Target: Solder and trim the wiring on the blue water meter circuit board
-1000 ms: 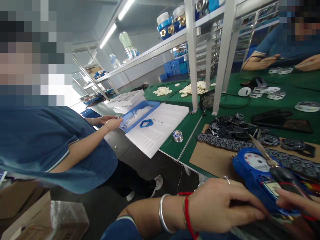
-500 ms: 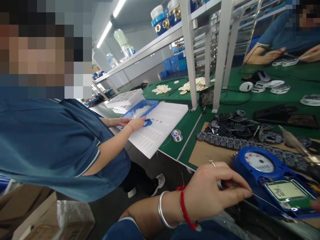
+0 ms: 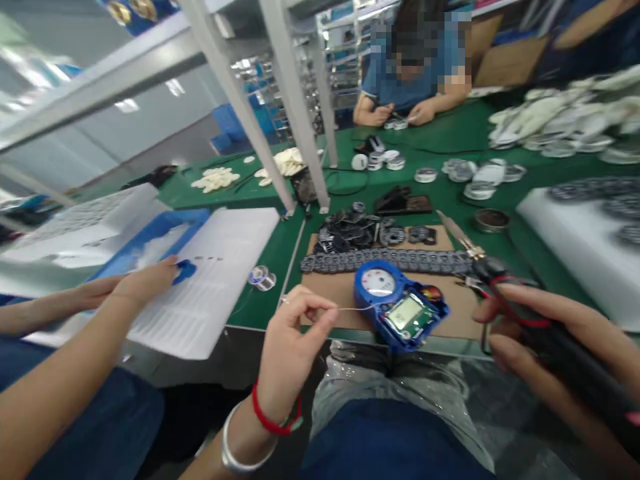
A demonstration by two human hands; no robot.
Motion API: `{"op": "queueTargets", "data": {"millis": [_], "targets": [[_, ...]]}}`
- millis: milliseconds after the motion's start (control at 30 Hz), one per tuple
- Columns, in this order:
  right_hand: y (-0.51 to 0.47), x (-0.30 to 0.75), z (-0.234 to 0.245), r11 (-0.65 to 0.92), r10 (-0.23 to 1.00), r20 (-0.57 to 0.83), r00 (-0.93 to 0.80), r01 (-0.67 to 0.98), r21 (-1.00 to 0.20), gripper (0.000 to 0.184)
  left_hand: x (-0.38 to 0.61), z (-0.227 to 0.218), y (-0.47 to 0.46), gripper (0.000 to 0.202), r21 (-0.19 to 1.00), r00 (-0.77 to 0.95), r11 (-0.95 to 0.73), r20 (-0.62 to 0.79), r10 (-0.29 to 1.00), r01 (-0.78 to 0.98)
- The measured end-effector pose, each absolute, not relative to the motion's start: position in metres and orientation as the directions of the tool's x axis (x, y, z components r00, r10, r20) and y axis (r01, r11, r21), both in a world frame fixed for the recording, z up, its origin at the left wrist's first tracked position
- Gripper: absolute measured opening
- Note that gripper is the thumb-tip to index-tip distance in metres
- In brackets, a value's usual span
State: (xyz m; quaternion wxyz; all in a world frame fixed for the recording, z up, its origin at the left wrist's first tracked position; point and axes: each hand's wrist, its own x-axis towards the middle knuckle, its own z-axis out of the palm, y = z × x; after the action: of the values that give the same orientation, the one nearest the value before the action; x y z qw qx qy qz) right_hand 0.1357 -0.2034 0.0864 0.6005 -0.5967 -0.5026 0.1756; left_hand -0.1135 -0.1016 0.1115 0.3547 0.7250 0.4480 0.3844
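Between the thumb and fingers of my left hand [image 3: 295, 340] is a thin solder wire [image 3: 355, 309], its free end reaching toward a blue meter. That blue meter [image 3: 357, 290] has a round white dial [image 3: 379, 282] and an exposed green circuit board with a small display [image 3: 405, 312]; it lies on brown cardboard [image 3: 345, 320]. My right hand [image 3: 555, 333] is wrapped round the black handle of a soldering iron [image 3: 500, 273]. The iron's tip points up and left, apart from the meter. Behind the meter runs a row of small dark parts [image 3: 385, 260].
A pile of dark parts [image 3: 345, 230] lies behind the row. Left of the cardboard stands a solder spool [image 3: 263, 278]. A person's hands [image 3: 145, 280] hold a blue piece over a white foam board [image 3: 240, 247]. Metal shelf posts [image 3: 295, 100] rise from the green table. Another person [image 3: 415, 80] works opposite.
The view has swung right and the blue meter now sits mid-view. My right hand with the soldering iron has come into fuller view. My left hand still pinches the solder wire.
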Motion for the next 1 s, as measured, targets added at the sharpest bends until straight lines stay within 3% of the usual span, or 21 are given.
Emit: {"op": "queueTargets", "data": {"millis": [100,267,400,567,867,1000], "targets": [[-0.219,0.14,0.097,0.141,0.777,0.342,0.528,0.383,-0.913,0.044,-0.11,0.103,-0.093,0.006,0.865,0.311,-0.334,0.222,0.924,0.375],[-0.229,0.147,0.084,0.273,0.667,0.347,0.659,0.217,-0.937,0.035,-0.097,0.105,-0.09,0.008,0.849,0.379,-0.374,0.229,0.897,0.372],[-0.232,0.15,0.071,0.292,0.63,0.288,0.721,0.124,-0.948,0.023,-0.086,0.111,-0.091,0.007,0.765,0.418,-0.487,0.313,0.853,0.421],[-0.241,0.154,0.058,0.328,0.657,0.271,0.703,0.057,-0.943,0.016,-0.075,0.114,-0.096,0.006,0.682,0.487,-0.58,0.36,0.796,0.444],[-0.245,0.164,0.049,0.201,0.787,0.228,0.573,0.112,-0.973,0.009,-0.066,0.116,-0.104,0.009,0.636,0.575,-0.625,0.327,0.75,0.453],[-0.243,0.159,0.054,0.226,0.74,0.232,0.631,0.092,-0.97,0.011,-0.074,0.121,-0.1,0.006,0.623,0.507,-0.617,0.377,0.775,0.481]]}}
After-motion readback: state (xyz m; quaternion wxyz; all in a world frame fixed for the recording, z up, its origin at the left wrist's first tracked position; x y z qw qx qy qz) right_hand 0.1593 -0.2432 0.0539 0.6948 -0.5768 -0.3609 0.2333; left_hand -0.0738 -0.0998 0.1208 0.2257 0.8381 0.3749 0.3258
